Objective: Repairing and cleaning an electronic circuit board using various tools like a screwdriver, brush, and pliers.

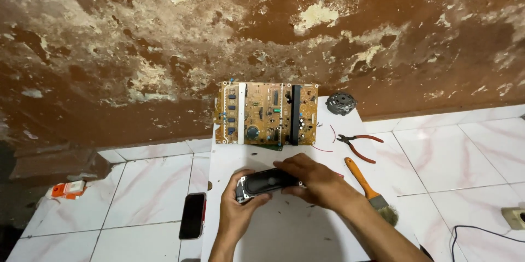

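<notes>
Both my hands hold a long oval black speaker (263,184) with a metal frame over a white board (295,229) on the floor. My left hand (239,207) grips its left end from below, thumb on the front edge. My right hand (314,180) covers its right end from above. The speaker's cone faces up and its right part is hidden under my fingers.
A brown circuit board (266,113) leans against the stained wall. Red-handled pliers (358,144), an orange-handled paintbrush (369,191) and a grey motor part (341,103) lie to the right. A black phone (192,215) lies left on the tiles, an orange-white object (69,189) farther left.
</notes>
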